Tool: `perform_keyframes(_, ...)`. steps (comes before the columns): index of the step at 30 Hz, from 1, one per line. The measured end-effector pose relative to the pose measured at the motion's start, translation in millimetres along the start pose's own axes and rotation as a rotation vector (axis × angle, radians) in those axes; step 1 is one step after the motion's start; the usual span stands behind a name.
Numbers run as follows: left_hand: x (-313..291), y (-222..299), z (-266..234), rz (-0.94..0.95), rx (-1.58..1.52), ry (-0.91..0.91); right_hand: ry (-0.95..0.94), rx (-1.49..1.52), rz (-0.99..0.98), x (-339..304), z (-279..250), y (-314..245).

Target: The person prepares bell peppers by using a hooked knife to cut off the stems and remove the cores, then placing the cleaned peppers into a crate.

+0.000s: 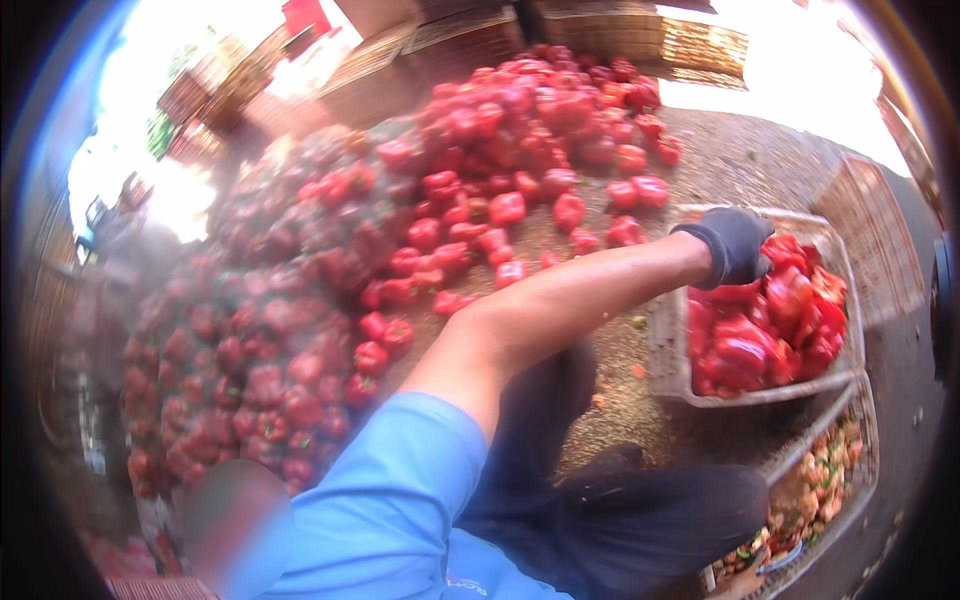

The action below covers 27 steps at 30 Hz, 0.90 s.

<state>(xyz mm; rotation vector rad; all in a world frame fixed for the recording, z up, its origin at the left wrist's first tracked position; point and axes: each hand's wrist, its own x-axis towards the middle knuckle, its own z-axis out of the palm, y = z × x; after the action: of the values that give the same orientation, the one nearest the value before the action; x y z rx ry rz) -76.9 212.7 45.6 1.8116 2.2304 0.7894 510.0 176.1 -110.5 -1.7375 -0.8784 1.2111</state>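
My left hand (738,247), in a dark glove, reaches across to a pale plastic crate (665,350) on the right. Its fingers are curled down against the red bell peppers (745,345) heaped inside, and the back of the hand hides whatever they hold. The peppers in the crate look opened or cut. Low at the right edge of my lap, my bare right hand (742,582) is partly cut off by the frame. It is closed round a slim blue object (783,558) whose kind I cannot tell. Beneath it is a second crate (868,440) holding pepper cores and scraps (815,485).
A large heap of whole red bell peppers (530,120) spreads over the floor ahead and to the left, with loose ones at its edge. Stacked crates (600,40) stand behind it. Another crate (875,240) leans to the right of the pepper crate. Seeds litter the ground (600,440).
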Motion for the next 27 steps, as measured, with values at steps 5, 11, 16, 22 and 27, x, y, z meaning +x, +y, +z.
perform_keyframes(5,-175,-89,-130,-0.246,-0.228,0.357,-0.066,-0.228,-0.038,18,-10,-2)
perform_keyframes(11,-461,-156,-165,-0.902,-0.169,0.469,-0.081,-0.141,0.055,19,-5,-3)
perform_keyframes(16,-648,-163,-180,-1.103,0.482,0.536,-0.141,-0.191,0.042,30,11,-5)
perform_keyframes(22,-710,-221,-238,-0.954,0.832,0.642,-0.16,-0.177,0.065,56,-3,2)
perform_keyframes(27,-709,-290,-310,-0.896,1.016,0.514,-0.142,-0.184,0.066,68,-34,-6)
